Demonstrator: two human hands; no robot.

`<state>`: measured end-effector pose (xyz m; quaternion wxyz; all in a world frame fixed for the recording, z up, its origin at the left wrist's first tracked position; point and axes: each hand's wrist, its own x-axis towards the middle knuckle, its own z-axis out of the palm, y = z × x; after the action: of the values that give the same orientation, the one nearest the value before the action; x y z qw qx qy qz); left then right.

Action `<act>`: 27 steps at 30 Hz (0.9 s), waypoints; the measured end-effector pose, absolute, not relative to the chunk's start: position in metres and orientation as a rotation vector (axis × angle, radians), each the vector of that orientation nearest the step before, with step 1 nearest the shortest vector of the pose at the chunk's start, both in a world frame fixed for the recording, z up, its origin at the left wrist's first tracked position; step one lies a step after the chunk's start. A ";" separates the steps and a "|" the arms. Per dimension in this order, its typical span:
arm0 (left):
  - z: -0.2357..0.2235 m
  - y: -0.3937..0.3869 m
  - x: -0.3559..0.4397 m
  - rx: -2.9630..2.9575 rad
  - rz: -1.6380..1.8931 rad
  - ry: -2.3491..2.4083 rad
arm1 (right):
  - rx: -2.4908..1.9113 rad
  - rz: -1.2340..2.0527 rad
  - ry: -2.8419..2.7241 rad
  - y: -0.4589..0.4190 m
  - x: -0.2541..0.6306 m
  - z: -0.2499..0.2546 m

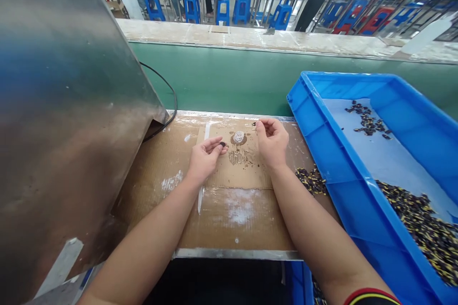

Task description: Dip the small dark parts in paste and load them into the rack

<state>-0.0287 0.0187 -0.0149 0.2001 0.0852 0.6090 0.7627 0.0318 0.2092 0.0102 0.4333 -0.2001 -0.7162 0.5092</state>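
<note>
Over the cardboard-covered bench, my left hand (207,156) pinches a small round black piece (222,144) between thumb and fingers. Opposite it, my right hand (272,140) is closed on a tiny dark part (254,124) that sticks out past the fingertips; its exact kind is too small to tell. Between the hands sits a small clear round object (238,137) in a wet brownish patch. A pile of small black-and-yellow parts (310,180) lies on the bench by my right forearm.
A large blue bin (332,152) with many black-and-yellow parts (422,219) stands at the right. A metal housing (71,105) fills the left, with a black cable (173,90) beside it. Behind the bench runs a green panel (222,76); people and blue stools (192,8) are beyond.
</note>
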 end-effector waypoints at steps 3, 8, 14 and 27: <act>-0.013 0.018 -0.026 0.235 2.116 1.698 | -0.481 1.534 -1.710 0.198 0.048 0.025; -0.007 0.018 -0.017 0.257 2.121 1.642 | -0.396 1.956 -1.764 0.175 0.074 0.022; 0.001 0.019 -0.008 0.200 2.161 1.452 | -0.408 2.059 -1.739 0.166 0.083 0.000; 0.015 0.018 -0.002 -0.030 2.228 1.079 | -0.189 1.756 -1.840 0.151 0.097 0.004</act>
<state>-0.0022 0.0180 0.0146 0.3268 -0.0116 0.4118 0.8506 0.0971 0.1506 0.0042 0.2911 -0.0707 -0.6903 0.6586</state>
